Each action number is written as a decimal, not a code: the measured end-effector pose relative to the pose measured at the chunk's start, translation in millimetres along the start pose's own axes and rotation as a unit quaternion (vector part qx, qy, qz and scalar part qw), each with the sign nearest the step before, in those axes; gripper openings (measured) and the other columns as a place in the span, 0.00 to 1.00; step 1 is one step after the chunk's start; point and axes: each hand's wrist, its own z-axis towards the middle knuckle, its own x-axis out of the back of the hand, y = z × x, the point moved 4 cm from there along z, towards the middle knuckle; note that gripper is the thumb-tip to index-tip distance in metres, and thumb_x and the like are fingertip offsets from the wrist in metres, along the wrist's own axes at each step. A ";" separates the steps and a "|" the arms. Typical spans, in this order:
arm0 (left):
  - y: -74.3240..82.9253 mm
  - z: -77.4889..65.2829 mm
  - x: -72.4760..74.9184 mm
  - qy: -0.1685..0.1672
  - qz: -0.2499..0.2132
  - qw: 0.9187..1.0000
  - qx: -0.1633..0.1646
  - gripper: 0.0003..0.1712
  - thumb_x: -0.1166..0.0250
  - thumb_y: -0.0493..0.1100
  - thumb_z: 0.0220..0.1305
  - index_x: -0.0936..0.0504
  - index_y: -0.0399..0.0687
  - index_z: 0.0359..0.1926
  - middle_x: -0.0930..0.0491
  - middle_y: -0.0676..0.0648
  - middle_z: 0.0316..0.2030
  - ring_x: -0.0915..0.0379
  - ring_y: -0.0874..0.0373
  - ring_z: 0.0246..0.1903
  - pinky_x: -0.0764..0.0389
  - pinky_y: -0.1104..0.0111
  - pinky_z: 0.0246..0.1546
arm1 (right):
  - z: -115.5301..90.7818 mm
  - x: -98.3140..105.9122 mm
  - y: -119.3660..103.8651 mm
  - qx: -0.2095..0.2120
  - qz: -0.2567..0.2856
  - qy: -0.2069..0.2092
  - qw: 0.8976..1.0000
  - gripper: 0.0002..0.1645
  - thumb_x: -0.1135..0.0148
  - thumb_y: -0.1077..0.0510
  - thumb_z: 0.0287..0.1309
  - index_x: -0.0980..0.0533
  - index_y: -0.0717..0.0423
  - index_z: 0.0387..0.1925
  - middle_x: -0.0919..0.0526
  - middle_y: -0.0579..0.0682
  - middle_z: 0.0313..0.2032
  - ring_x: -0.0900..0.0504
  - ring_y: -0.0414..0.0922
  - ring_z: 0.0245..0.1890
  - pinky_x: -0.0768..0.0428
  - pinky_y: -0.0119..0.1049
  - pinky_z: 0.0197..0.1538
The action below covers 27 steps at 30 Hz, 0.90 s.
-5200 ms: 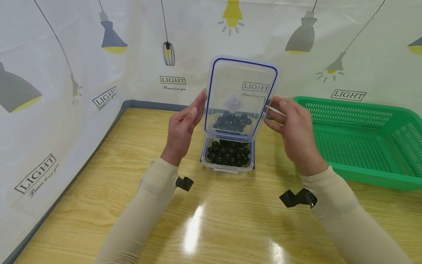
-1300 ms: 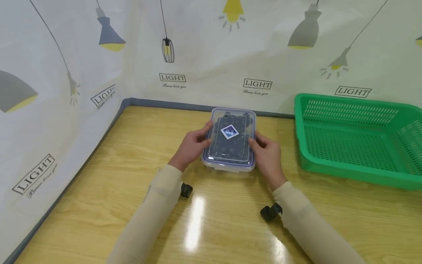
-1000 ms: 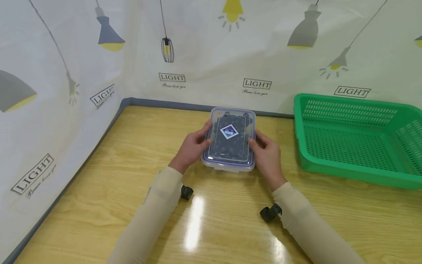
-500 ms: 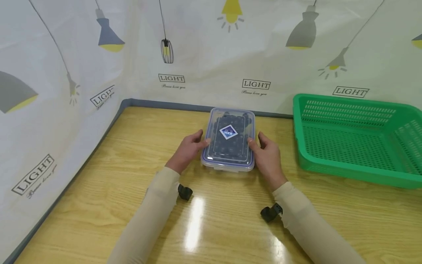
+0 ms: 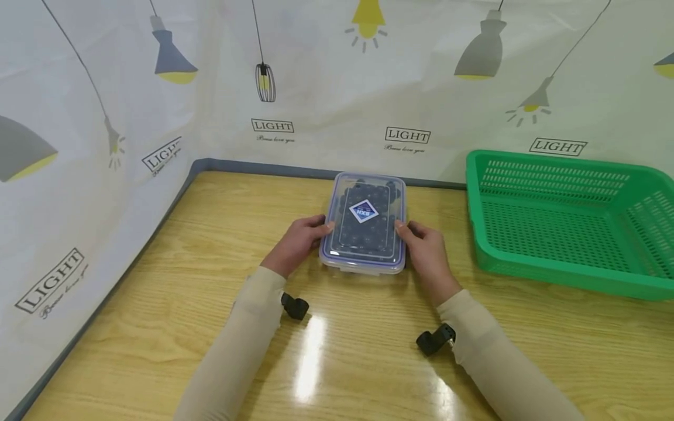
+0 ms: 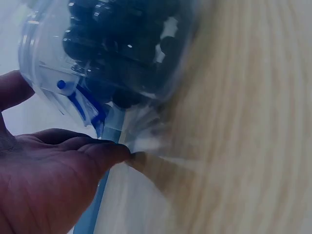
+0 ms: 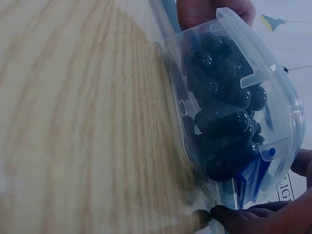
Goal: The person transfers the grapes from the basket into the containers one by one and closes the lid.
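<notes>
A clear plastic food container [image 5: 363, 240] with a blue-sealed lid and a diamond label stands on the table, full of dark round balls [image 7: 219, 97] that look like grapes or cherries. Its lid lies on top. The thumb of my left hand [image 5: 297, 242] rests on the lid's left edge, its fingers low by the side. My right hand [image 5: 426, 251] mirrors it on the right edge. In the left wrist view a side clip [image 6: 87, 107] with a blue strip slants outward above the fingertips. Another clip [image 7: 253, 175] shows likewise in the right wrist view.
A green slotted plastic basket [image 5: 558, 269] stands to the right of the container. Behind runs a white backdrop [image 5: 316, 70] printed with lamps, meeting the wooden table [image 5: 363, 351] at its back and left edges. A small black wrist camera [image 5: 295, 307] sits below each hand.
The lid, held upright over the container earliest, now lies on it. Within the last second my left fingers have moved off the upper side and down nearer the thumb; the right fingers shifted slightly.
</notes>
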 end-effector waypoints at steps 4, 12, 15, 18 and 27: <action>2.2 -1.9 -1.2 -0.008 -0.038 0.999 0.012 0.33 0.45 0.43 0.75 0.43 0.33 0.73 0.26 0.39 0.60 0.27 0.51 0.58 0.29 0.62 0.61 | 1.8 -0.4 2.4 -0.021 0.020 -0.009 1.000 0.41 0.43 0.46 0.70 0.40 0.72 0.69 0.30 0.65 0.64 0.30 0.52 0.64 0.32 0.40 0.66; 2.0 -2.1 -1.6 -0.001 -0.030 1.000 0.009 0.31 0.46 0.43 0.75 0.40 0.34 0.72 0.25 0.40 0.59 0.26 0.51 0.56 0.28 0.62 0.60 | 1.6 -0.7 2.5 0.001 0.040 0.004 0.999 0.40 0.41 0.50 0.69 0.41 0.73 0.69 0.30 0.67 0.63 0.27 0.53 0.61 0.28 0.41 0.62; 2.8 -1.7 -1.3 0.005 -0.018 1.000 0.004 0.32 0.45 0.43 0.75 0.40 0.34 0.73 0.25 0.40 0.60 0.26 0.51 0.56 0.28 0.62 0.61 | 0.2 0.2 0.8 0.019 0.034 0.025 0.999 0.42 0.39 0.51 0.68 0.43 0.73 0.70 0.33 0.67 0.65 0.30 0.53 0.64 0.29 0.40 0.63; 4.0 -2.2 -0.7 0.016 0.000 1.000 0.006 0.32 0.44 0.44 0.75 0.40 0.35 0.73 0.25 0.41 0.60 0.26 0.52 0.56 0.28 0.62 0.61 | -0.7 0.3 -0.9 0.036 0.023 0.042 0.998 0.43 0.37 0.51 0.67 0.44 0.70 0.71 0.35 0.65 0.67 0.32 0.51 0.66 0.30 0.38 0.63; 3.8 -2.5 -0.2 0.021 0.017 1.000 0.010 0.34 0.43 0.46 0.74 0.41 0.35 0.73 0.28 0.41 0.63 0.28 0.53 0.59 0.30 0.62 0.62 | -4.3 -3.5 -5.8 0.085 0.034 0.055 0.994 0.36 0.38 0.58 0.67 0.38 0.65 0.70 0.34 0.60 0.68 0.32 0.47 0.66 0.29 0.33 0.62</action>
